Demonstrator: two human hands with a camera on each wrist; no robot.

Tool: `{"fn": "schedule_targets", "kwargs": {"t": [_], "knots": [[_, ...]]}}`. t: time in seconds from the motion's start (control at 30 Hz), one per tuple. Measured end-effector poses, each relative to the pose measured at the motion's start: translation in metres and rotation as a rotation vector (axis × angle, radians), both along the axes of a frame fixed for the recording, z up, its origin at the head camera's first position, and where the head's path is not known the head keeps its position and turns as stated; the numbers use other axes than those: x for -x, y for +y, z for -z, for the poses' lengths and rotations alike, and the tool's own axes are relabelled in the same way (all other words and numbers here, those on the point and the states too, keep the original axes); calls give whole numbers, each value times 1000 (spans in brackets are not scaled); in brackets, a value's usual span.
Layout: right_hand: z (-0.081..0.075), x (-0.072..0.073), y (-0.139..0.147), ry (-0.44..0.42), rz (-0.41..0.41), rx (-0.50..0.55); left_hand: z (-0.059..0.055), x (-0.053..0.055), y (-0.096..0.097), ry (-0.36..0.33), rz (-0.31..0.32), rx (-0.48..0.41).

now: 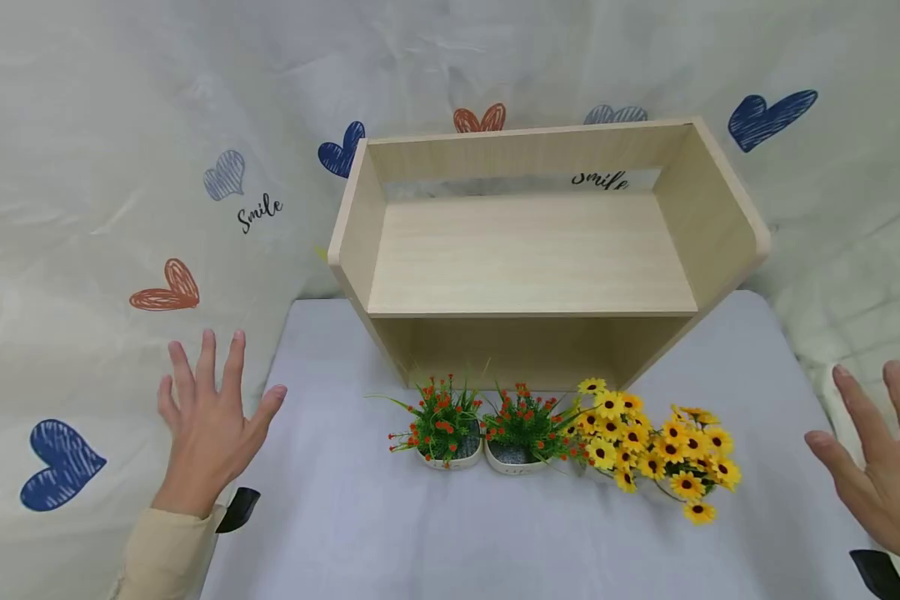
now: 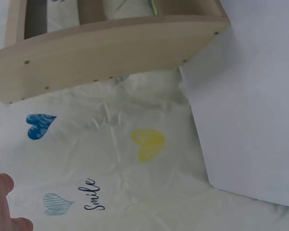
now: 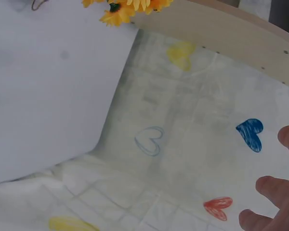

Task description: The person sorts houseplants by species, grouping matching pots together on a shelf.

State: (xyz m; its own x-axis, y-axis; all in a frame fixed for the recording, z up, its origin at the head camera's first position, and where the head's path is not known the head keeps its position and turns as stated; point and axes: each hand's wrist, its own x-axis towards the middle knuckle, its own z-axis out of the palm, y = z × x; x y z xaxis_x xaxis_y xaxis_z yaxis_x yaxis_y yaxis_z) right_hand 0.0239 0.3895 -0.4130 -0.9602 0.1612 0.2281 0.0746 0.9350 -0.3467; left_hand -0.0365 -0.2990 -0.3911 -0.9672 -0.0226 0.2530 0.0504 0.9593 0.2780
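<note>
A pale wooden two-tier shelf (image 1: 532,254) stands on the white table. Two low white pots of green plants with small red flowers, a left one (image 1: 444,425) and a right one (image 1: 521,429), sit before its lower opening. Beside them on the right are yellow daisy-like flowers (image 1: 652,446), their base mostly hidden by the blooms. My left hand (image 1: 213,425) hovers at the table's left edge, fingers spread and holding nothing. Off the right edge, my right hand (image 1: 888,467) is also spread with nothing in it, partly cut off by the frame.
The white tabletop (image 1: 390,542) has rounded corners at the back. Behind and around it hangs a pale sheet (image 1: 120,108) printed with hearts and the word Smile. In the left wrist view the shelf's side panel (image 2: 111,53) shows small screw holes.
</note>
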Motion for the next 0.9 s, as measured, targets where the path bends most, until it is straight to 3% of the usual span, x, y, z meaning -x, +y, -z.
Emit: {"fn": "schedule_targets", "kwargs": {"t": [0.3, 0.63, 0.73, 0.9], "knots": [[3, -5, -2, 14, 15, 31, -2, 22, 24, 125, 54, -64], [9, -11, -3, -82, 31, -63, -13, 43, 51, 206, 99, -102], [12, -12, -4, -61, 20, -46, -16, 46, 56, 222, 110, -114], [20, -11, -4, 49, -68, 67, -18, 51, 65, 254, 124, -133]]}}
